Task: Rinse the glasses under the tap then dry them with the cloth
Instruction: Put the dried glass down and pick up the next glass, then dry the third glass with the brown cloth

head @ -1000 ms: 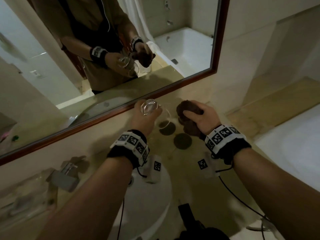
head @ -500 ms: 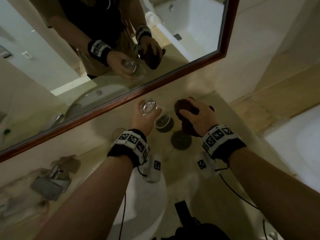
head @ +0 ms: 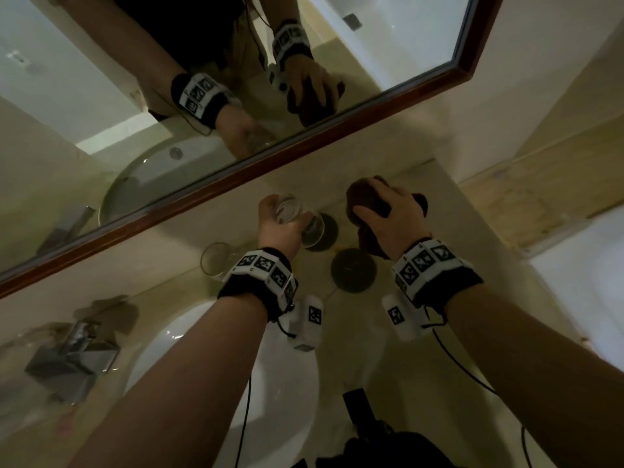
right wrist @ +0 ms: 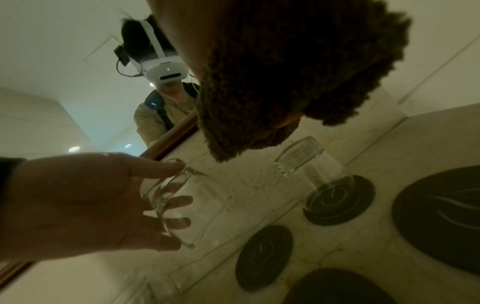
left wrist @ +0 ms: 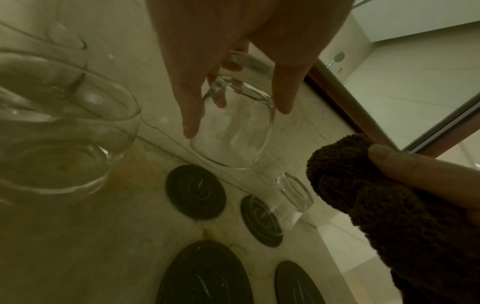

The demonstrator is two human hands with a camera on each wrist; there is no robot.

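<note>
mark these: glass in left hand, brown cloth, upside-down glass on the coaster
glass in left hand (left wrist: 233, 131), left wrist view, on its clear side wall.
brown cloth (head: 366, 197), head view, on the bunched top.
upside-down glass on the coaster (right wrist: 309, 162), right wrist view, on its wall near the base.

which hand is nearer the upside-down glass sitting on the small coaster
Right. The right hand, gripping the brown cloth, hangs just above the upside-down glass; the left hand holds another glass off to the side.

Wood-framed mirror (head: 236, 170), white basin (head: 202, 349), dark round coasters (head: 353, 270) on countertop (left wrist: 78, 246)
</note>
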